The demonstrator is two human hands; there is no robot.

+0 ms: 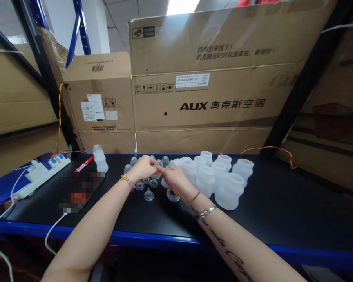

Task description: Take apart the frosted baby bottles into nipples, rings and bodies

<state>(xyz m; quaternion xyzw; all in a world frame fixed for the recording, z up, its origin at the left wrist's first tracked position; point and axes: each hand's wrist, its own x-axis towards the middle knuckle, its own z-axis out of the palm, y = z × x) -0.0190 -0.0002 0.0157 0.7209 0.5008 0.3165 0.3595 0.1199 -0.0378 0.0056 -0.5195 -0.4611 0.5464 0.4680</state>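
Observation:
My left hand (146, 167) and my right hand (176, 181) meet above the middle of the black table, fingers pinched together. Something small and translucent shows between their fingertips, mostly hidden. Clear silicone bottle nipples (149, 194) lie around and below my hands, and several clear domed caps (165, 160) stand just behind them. Beneath my right hand is a translucent ring-shaped part (173, 195), partly covered. To the right of that hand, several open, frosted baby bottle bodies (229, 192) stand in a group. An assembled baby bottle (100, 158) stands upright at the left.
At the left lie a red marker (84, 163), a blurred-out phone (84, 192) with a white cable, and a power strip (42, 178). Cardboard boxes (223, 129) wall off the back. Dark shelf posts rise at both sides; a blue edge (152, 239) borders the tabletop (267, 219).

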